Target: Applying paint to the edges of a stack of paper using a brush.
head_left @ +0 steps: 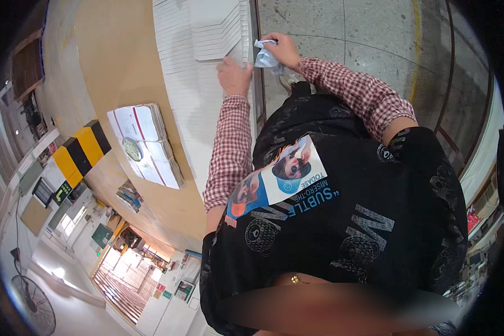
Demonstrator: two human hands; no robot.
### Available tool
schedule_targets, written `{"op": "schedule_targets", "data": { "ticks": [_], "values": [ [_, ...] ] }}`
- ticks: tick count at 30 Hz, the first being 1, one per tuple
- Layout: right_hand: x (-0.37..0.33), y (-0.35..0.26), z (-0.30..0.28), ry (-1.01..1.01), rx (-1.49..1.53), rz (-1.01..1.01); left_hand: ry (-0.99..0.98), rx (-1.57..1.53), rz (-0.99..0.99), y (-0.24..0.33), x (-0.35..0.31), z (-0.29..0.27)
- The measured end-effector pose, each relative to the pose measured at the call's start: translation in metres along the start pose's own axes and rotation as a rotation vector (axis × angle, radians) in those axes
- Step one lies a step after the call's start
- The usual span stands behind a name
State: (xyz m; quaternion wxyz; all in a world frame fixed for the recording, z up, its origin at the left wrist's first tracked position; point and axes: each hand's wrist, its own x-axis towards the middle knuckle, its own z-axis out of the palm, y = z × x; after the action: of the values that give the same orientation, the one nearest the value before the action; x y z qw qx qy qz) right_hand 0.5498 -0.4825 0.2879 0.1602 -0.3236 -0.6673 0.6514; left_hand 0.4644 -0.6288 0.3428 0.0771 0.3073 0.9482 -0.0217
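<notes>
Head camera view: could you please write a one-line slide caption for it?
Left hand rests on a stack of white sheets while the right hand grips a crumpled pale cloth beside it.

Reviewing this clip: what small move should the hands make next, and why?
Probably bring the crumpled pale cloth in the right hand onto the stack of white flat sheets. The left hand already rests on the stack's edge, and the cloth hangs just beside it.

My head camera looks steeply down over my chest toward the white stacked sheets [199, 39], seemingly close, edges bending.
</notes>
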Motion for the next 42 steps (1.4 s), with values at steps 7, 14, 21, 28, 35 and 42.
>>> {"op": "schedule_targets", "data": {
  "ticks": [7, 14, 21, 28, 35, 42],
  "values": [
    [-0.014, 0.012, -0.002, -0.018, -0.033, 0.025, 0.044, 0.046, -0.053, 0.006, -0.005, 0.001],
    [-0.034, 0.004, 0.0, -0.027, -0.038, 0.056, -0.049, 0.119, -0.058, 0.003, -0.018, 0.009],
    [-0.047, 0.004, 0.004, -0.018, -0.04, 0.005, -0.135, 0.227, -0.072, 0.006, -0.024, 0.019],
    [-0.056, 0.004, 0.004, -0.029, -0.029, 0.03, -0.042, 0.336, 0.036, 0.001, -0.031, 0.031],
    [-0.063, 0.006, 0.003, -0.026, -0.027, 0.07, -0.051, 0.279, 0.097, -0.008, -0.042, 0.035],
    [-0.063, 0.005, 0.006, 0.04, -0.008, 0.022, -0.128, 0.122, 0.137, -0.009, -0.05, 0.018]
  ]
}}
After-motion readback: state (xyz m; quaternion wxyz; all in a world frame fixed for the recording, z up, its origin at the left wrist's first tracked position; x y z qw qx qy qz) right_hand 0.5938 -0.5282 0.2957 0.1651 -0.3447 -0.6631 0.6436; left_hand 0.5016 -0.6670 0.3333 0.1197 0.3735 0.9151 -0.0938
